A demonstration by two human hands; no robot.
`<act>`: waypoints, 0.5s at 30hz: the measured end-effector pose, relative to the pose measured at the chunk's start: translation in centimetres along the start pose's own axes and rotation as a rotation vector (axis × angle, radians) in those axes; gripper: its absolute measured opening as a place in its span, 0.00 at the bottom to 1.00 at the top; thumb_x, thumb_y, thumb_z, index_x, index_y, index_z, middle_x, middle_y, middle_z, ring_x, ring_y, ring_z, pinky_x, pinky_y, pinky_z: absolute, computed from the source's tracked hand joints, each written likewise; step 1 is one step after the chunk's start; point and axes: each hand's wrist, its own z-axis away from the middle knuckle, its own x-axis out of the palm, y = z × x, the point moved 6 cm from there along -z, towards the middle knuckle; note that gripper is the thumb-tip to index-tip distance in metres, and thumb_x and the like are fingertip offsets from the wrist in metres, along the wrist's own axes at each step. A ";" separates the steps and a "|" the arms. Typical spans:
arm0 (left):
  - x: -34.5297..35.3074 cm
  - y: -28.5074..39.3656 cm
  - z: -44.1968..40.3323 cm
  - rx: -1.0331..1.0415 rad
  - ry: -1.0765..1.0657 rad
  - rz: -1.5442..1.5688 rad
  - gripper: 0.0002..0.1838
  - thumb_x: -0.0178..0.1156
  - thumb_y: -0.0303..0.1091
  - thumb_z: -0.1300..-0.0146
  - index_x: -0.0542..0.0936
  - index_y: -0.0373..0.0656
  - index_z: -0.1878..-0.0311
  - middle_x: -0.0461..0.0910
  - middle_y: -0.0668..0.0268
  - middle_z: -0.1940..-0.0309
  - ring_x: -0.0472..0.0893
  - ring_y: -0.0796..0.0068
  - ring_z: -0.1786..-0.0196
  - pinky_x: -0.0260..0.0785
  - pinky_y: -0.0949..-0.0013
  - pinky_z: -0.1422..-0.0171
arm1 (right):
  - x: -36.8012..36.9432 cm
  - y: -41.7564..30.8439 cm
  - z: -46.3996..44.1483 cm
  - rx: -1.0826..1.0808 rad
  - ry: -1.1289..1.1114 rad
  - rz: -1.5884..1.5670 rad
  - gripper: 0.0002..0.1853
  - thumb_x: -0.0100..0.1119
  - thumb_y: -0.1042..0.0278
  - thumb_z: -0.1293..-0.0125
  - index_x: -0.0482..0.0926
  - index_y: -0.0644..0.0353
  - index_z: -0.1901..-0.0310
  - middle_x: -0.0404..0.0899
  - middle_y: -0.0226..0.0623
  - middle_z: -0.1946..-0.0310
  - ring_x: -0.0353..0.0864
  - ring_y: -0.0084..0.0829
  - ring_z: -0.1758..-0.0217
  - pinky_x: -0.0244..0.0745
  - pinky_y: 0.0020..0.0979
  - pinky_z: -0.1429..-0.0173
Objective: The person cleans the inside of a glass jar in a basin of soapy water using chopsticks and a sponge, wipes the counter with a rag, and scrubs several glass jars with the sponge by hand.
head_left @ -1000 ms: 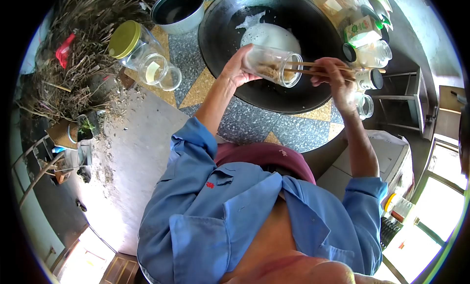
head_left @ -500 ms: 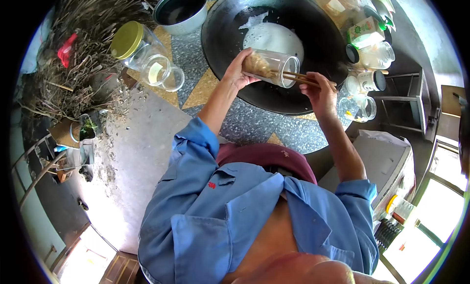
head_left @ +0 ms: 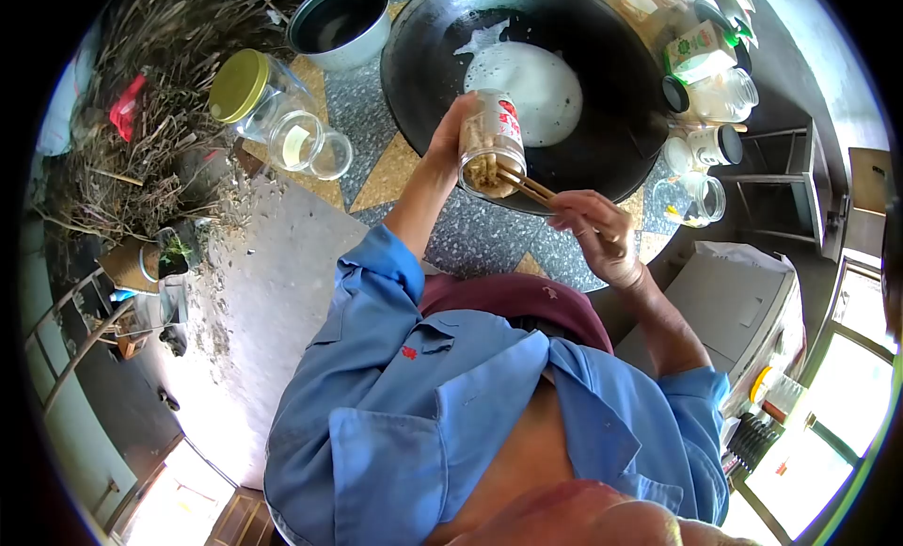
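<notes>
My left hand (head_left: 450, 137) is wrapped round a glass jar (head_left: 491, 137) with a red-and-white label, tilted so its mouth points down toward me. Pale brown pieces of food (head_left: 487, 173) lie inside near the mouth. My right hand (head_left: 599, 234) grips wooden chopsticks (head_left: 529, 186), whose tips reach into the jar's mouth. The jar is over the near edge of a large black wok (head_left: 602, 94). A round white mass (head_left: 527, 85) lies in the wok; whether it is liquid or solid I cannot tell.
Left of the wok are a pot (head_left: 340, 29) of dark liquid, a jar with a yellow lid (head_left: 238, 85) and an open glass jar (head_left: 299, 142). Several jars, including an open one (head_left: 691, 200), line the right side. Dry twigs (head_left: 179, 94) are heaped at the far left.
The jar has turned from sideways to mouth toward me, and its label now shows. My right hand has moved down and toward me, with the chopsticks still in the jar's mouth.
</notes>
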 end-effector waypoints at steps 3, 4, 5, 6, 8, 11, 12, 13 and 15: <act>-0.1 0.2 -2.0 0.050 -0.021 -0.117 0.23 0.47 0.51 0.42 0.73 0.37 0.57 0.77 0.57 0.66 0.79 0.63 0.64 0.73 0.60 0.56 | 1.0 -1.4 -0.9 -0.388 -0.069 0.402 0.11 0.56 0.82 0.49 0.73 0.68 0.61 0.74 0.44 0.67 0.77 0.39 0.69 0.74 0.30 0.66; -1.1 0.2 -2.7 0.073 0.163 -0.091 0.22 0.46 0.50 0.41 0.73 0.38 0.57 0.78 0.58 0.66 0.79 0.63 0.64 0.73 0.60 0.56 | 1.5 -1.2 -1.4 -0.443 -0.061 0.463 0.11 0.55 0.83 0.49 0.73 0.67 0.61 0.74 0.44 0.67 0.77 0.40 0.69 0.74 0.31 0.67; -2.1 0.1 -3.0 0.097 0.347 -0.066 0.22 0.45 0.49 0.41 0.73 0.39 0.58 0.78 0.58 0.66 0.79 0.64 0.64 0.73 0.60 0.56 | 1.9 -0.7 -1.9 -0.461 -0.041 0.473 0.12 0.55 0.84 0.49 0.72 0.67 0.61 0.74 0.45 0.67 0.77 0.41 0.69 0.74 0.31 0.67; -1.3 0.1 -3.0 0.111 0.289 -0.050 0.21 0.44 0.47 0.41 0.73 0.39 0.57 0.77 0.59 0.64 0.78 0.64 0.61 0.71 0.58 0.54 | 2.0 0.3 -2.5 -0.431 0.006 0.421 0.10 0.54 0.83 0.47 0.72 0.68 0.61 0.75 0.44 0.68 0.77 0.38 0.69 0.74 0.29 0.66; -1.8 -0.2 -3.7 0.187 0.349 0.021 0.20 0.43 0.47 0.41 0.73 0.41 0.57 0.77 0.60 0.63 0.77 0.64 0.59 0.71 0.58 0.52 | 1.7 3.1 -3.8 -0.169 0.164 0.091 0.08 0.52 0.78 0.42 0.73 0.70 0.60 0.76 0.42 0.68 0.79 0.33 0.70 0.75 0.27 0.65; -3.0 -0.3 -3.8 0.332 0.279 0.135 0.19 0.47 0.46 0.42 0.72 0.45 0.53 0.73 0.60 0.56 0.73 0.63 0.52 0.67 0.54 0.48 | 1.2 8.4 -4.7 0.272 0.437 -0.696 0.13 0.49 0.67 0.37 0.73 0.71 0.61 0.77 0.42 0.68 0.79 0.30 0.68 0.77 0.26 0.62; -2.4 -0.8 -2.5 0.315 0.364 0.196 0.18 0.51 0.43 0.44 0.70 0.46 0.53 0.72 0.61 0.56 0.73 0.63 0.53 0.69 0.53 0.54 | 1.1 10.1 -4.7 0.331 0.488 -0.829 0.13 0.49 0.67 0.37 0.73 0.71 0.61 0.77 0.42 0.68 0.80 0.30 0.68 0.77 0.26 0.62; -2.3 -1.3 -1.6 0.296 0.452 0.259 0.19 0.55 0.41 0.46 0.69 0.46 0.52 0.70 0.62 0.56 0.73 0.62 0.54 0.71 0.52 0.59 | 1.2 11.3 -4.8 0.394 0.538 -0.962 0.13 0.49 0.67 0.37 0.73 0.71 0.61 0.77 0.43 0.69 0.80 0.31 0.69 0.77 0.27 0.62; -4.1 -1.5 -2.8 0.376 0.354 0.215 0.27 0.63 0.38 0.53 0.63 0.51 0.49 0.67 0.63 0.54 0.71 0.60 0.53 0.70 0.48 0.65 | 1.5 12.6 -5.4 0.419 0.552 -1.004 0.13 0.49 0.67 0.38 0.73 0.70 0.61 0.77 0.42 0.69 0.80 0.31 0.69 0.77 0.26 0.63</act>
